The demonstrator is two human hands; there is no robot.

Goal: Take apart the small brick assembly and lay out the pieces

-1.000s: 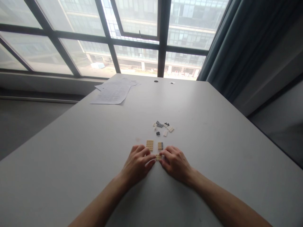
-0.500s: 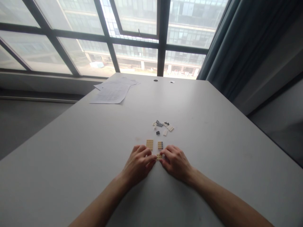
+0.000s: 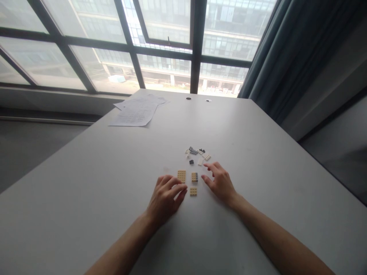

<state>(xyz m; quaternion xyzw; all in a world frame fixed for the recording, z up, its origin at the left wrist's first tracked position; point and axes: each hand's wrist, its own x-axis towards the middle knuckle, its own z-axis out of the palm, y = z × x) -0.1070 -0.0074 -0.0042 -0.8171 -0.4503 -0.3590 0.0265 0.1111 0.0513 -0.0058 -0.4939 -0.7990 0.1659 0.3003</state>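
Note:
On the white table, a small tan building-brick plate (image 3: 193, 191) lies between my hands, untouched. My left hand (image 3: 166, 194) rests to its left with loosely bent fingers and nothing visible in them. Those fingers partly cover the near edge of a larger tan plate (image 3: 181, 175). To the right, my right hand (image 3: 219, 181) is open, thumb and index finger apart, its index fingertip close to a flat white piece (image 3: 200, 162). A tan brick block with a grey side (image 3: 194, 177) sits just left of the right thumb.
Beyond the hands lie a dark grey piece (image 3: 191, 162), a long grey plate (image 3: 193, 151), a black piece (image 3: 202, 150) and several white pieces (image 3: 207, 157). Printed papers (image 3: 133, 114) lie at the table's far left. Windows and a dark curtain (image 3: 275, 57) stand behind.
Both hands have let go of the small tan plate, which stays on the table. My right hand has moved away to the right and forward, toward the white piece; my left has shifted slightly left.

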